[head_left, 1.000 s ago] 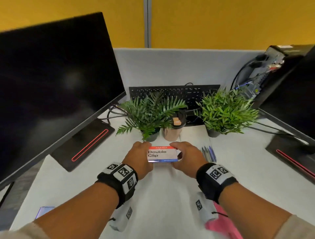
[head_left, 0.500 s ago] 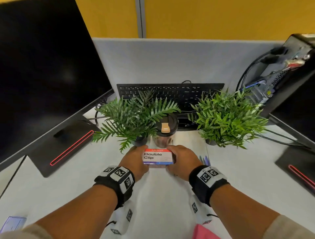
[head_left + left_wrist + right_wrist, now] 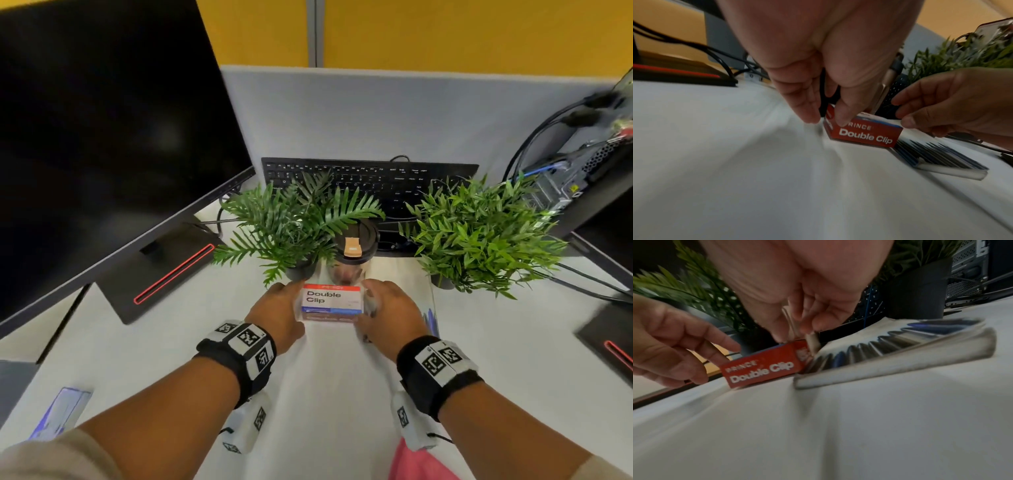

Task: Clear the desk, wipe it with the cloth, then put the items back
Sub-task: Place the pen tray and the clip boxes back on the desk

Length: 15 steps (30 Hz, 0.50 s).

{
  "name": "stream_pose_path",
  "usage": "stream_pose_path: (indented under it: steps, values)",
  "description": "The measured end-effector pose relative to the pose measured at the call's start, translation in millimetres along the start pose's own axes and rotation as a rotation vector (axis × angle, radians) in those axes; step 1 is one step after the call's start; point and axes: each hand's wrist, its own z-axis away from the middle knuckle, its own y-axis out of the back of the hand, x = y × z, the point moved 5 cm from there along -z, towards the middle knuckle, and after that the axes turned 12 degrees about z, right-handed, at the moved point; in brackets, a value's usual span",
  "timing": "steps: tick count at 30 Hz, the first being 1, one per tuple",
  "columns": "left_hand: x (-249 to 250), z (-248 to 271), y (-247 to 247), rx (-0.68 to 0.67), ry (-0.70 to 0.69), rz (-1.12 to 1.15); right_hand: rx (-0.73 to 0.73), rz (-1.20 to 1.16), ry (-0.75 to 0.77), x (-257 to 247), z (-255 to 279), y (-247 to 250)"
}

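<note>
Nearest the viewer, a pink cloth (image 3: 419, 462) lies at the front edge of the white surface (image 3: 513, 359), partly under the right forearm; a pale blue flat item (image 3: 58, 411) lies at the front left corner. Both forearms carry black wrist straps with coded markers. Beyond them, the left hand (image 3: 277, 311) and the right hand (image 3: 390, 311) meet at a small box labelled "Double Clip" (image 3: 331, 301). The left fingers (image 3: 842, 116) are curled onto the box's left end and pinch it; the right fingers (image 3: 781, 331) are curled onto its right end, so the box is clamped between the two hands. In the wrist views the lower edge of the box sits on or just above the surface; contact cannot be told through the blur. Just right of the box lies a flat white pack with a blue striped print (image 3: 900, 344), its near end beside the box. Directly behind the box stands a tumbler with a black lid and tan tab (image 3: 352, 250), flanked by a fern-like potted plant (image 3: 294, 222) on the left and a bushier potted plant (image 3: 479, 229) on the right. Behind these lies a black keyboard (image 3: 370, 178) against a grey partition (image 3: 376, 113). A dark monitor (image 3: 102, 137) on a red-striped base stands far left; a computer tower with cables (image 3: 589, 164) stands far right.
</note>
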Motion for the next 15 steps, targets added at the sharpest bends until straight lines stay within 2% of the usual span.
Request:
stream_pose_path:
  steps: [3,7,11,15]
  values:
    - [-15.1,26.4,19.9,0.011,0.018,-0.044,0.082,0.013,0.008,-20.2,19.7,3.9]
    - [-52.6,77.1,54.9,0.069,0.032,-0.066,0.091,0.037,0.210,-87.8,49.2,-10.6]
    - [-129.6,138.8,85.1,0.141,0.148,-0.074,0.019,-0.035,0.379,-167.3,77.6,-42.8]
    - [-215.7,188.8,116.8,0.298,0.333,-0.073,-0.068,-0.071,0.436,-231.3,103.2,-78.8]
